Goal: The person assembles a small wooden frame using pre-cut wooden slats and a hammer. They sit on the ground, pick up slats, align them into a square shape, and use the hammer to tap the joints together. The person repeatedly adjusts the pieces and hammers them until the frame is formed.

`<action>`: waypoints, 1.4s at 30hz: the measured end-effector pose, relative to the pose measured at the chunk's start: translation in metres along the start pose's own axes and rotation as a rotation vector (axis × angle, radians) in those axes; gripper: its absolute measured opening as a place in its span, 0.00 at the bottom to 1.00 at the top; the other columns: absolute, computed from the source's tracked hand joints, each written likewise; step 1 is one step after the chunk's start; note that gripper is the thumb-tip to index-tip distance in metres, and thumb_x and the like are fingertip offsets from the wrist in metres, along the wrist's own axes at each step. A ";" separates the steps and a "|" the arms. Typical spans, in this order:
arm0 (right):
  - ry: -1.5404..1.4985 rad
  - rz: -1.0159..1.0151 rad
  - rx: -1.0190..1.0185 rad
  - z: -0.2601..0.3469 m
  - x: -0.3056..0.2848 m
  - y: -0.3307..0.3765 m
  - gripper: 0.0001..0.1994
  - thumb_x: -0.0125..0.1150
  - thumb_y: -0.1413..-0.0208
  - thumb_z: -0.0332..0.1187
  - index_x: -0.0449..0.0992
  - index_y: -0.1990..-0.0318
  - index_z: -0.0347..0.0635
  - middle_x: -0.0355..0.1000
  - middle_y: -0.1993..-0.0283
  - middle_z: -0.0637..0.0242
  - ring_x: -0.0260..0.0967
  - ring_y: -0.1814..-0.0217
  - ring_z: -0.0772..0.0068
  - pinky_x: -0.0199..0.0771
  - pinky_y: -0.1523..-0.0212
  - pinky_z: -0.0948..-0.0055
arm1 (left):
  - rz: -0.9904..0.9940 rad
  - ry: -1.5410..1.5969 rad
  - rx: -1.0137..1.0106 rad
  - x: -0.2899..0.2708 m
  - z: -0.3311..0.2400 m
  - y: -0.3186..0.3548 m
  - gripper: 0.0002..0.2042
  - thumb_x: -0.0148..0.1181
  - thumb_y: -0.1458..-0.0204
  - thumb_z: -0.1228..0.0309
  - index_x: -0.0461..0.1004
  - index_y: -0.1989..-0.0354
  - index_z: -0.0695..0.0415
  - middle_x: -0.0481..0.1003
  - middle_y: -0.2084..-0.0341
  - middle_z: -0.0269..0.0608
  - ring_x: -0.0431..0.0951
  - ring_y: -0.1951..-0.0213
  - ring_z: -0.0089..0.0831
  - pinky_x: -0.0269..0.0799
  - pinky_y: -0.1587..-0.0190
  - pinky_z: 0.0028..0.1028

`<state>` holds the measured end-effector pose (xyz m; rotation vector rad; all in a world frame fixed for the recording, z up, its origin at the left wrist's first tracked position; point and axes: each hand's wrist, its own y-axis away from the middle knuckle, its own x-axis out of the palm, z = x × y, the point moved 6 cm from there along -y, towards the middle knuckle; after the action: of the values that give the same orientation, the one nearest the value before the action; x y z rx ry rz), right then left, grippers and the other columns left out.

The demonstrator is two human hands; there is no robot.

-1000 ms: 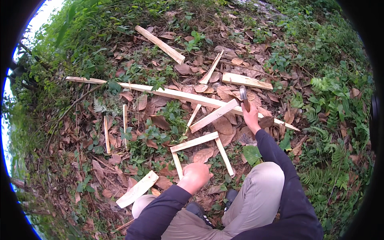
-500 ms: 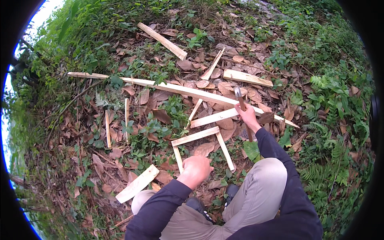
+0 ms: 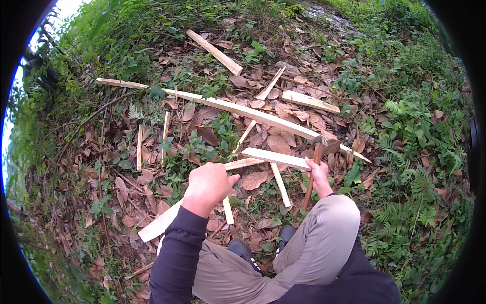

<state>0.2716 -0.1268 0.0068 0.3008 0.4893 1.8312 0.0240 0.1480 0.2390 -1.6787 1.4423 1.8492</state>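
My right hand (image 3: 319, 177) is closed round the wooden handle of a hammer (image 3: 311, 175), whose metal head points away from me. The same hand also grips the right end of a short pale board (image 3: 276, 157). That board's far end passes over the crossbar (image 3: 245, 163) of a three-piece wooden frame. The frame has two legs, a right leg (image 3: 280, 185) and a left leg (image 3: 229, 211). Over the frame's left corner, my left hand (image 3: 206, 186) has its fingers curled and thumb out to the right; whatever lies inside those fingers is hidden.
Beyond the hands a long thin timber (image 3: 253, 115) crosses the leaf-covered ground. Further off lie a board (image 3: 215, 52), a split piece (image 3: 271, 83) and another board (image 3: 310, 101). A wide board (image 3: 159, 223) is by my left knee. Thin sticks (image 3: 165, 138) lie left; ferns (image 3: 422, 187) grow right.
My right hand has come nearer to me with the hammer, swinging the short board's right end toward me. The left hand has moved left and away from me, over the frame's corner.
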 end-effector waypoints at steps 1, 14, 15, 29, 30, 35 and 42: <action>-0.046 -0.023 0.028 -0.009 -0.012 0.009 0.11 0.69 0.45 0.35 0.76 0.62 0.37 0.74 0.70 0.67 0.68 0.79 0.78 0.61 0.83 0.81 | 0.003 0.015 -0.012 -0.008 0.001 0.009 0.24 0.58 0.44 0.48 0.82 0.68 0.62 0.81 0.73 0.51 0.83 0.65 0.46 0.79 0.60 0.41; -0.112 -0.058 0.285 -0.087 -0.069 0.085 0.16 0.74 0.50 0.34 0.75 0.58 0.41 0.72 0.75 0.66 0.66 0.82 0.76 0.63 0.82 0.79 | 0.120 0.373 -0.026 -0.050 0.054 0.027 0.32 0.50 0.41 0.39 0.78 0.51 0.60 0.81 0.67 0.42 0.81 0.62 0.35 0.74 0.54 0.34; -0.148 0.005 0.258 -0.088 -0.062 0.082 0.14 0.73 0.50 0.33 0.74 0.59 0.42 0.71 0.76 0.68 0.65 0.83 0.77 0.61 0.83 0.79 | 0.100 0.412 -0.023 -0.052 0.059 0.029 0.31 0.50 0.41 0.40 0.77 0.51 0.59 0.81 0.67 0.42 0.81 0.63 0.33 0.74 0.56 0.34; -0.004 0.449 0.146 -0.087 0.065 0.173 0.23 0.78 0.54 0.30 0.61 0.66 0.47 0.70 0.73 0.72 0.64 0.82 0.84 0.63 0.83 0.81 | 0.489 1.222 -0.025 0.278 0.018 -0.021 0.33 0.44 0.37 0.40 0.66 0.41 0.62 0.80 0.57 0.43 0.82 0.58 0.32 0.78 0.61 0.29; 0.030 0.483 0.129 -0.086 0.075 0.182 0.23 0.79 0.55 0.30 0.62 0.66 0.47 0.72 0.72 0.71 0.64 0.81 0.84 0.63 0.83 0.81 | 0.429 1.424 -0.024 0.292 0.003 -0.024 0.33 0.45 0.36 0.42 0.64 0.39 0.62 0.79 0.56 0.43 0.82 0.58 0.34 0.79 0.61 0.30; 0.098 0.605 0.009 -0.101 0.087 0.195 0.18 0.75 0.49 0.32 0.64 0.65 0.45 0.77 0.67 0.68 0.66 0.76 0.86 0.63 0.79 0.82 | 0.196 1.914 -0.078 0.320 -0.009 -0.028 0.15 0.54 0.36 0.67 0.62 0.47 0.62 0.78 0.60 0.49 0.83 0.62 0.38 0.82 0.63 0.36; 0.221 0.571 0.074 -0.111 0.074 0.190 0.15 0.68 0.43 0.33 0.62 0.64 0.46 0.80 0.69 0.63 0.57 0.85 0.87 0.57 0.84 0.83 | -0.201 1.213 -0.431 0.292 0.042 0.008 0.20 0.51 0.37 0.53 0.67 0.58 0.63 0.77 0.71 0.52 0.82 0.71 0.41 0.75 0.68 0.38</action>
<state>0.0394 -0.1247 -0.0035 0.3100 0.6738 2.4217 -0.0955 0.0575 -0.0159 -3.3094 1.0605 0.9942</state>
